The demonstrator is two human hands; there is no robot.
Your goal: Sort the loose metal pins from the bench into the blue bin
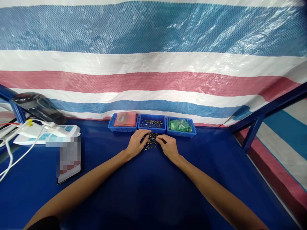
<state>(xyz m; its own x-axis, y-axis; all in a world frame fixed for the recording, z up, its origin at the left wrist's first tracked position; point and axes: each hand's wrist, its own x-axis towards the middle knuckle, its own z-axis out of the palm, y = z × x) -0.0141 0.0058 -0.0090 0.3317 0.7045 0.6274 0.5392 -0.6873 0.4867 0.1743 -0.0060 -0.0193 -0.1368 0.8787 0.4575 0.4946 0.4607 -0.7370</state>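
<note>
A loose pile of thin, dark and brass-coloured metal pins (150, 145) lies on the blue table; their exact kind is too small to make out. My left hand (137, 144) rests at the pile's left side, its fingers curved over the edge, with a gap between thumb and forefinger. At the right side, my right hand (169, 147) has its thumb and forefinger pinched together over the pins. Whatever sits between those fingertips is too small to name. Just behind the pile stands a blue bin (152, 129) with more such pins inside.
A left-hand bin (123, 129) holds pink packets; a right-hand bin (182, 133) holds green packets. On the left are a power strip (72, 130) with white cables, a dark bottle (42, 108) and a phone-like device (69, 159). Striped sheeting (153, 62) hangs behind. A blue frame bar (268, 110) borders the right.
</note>
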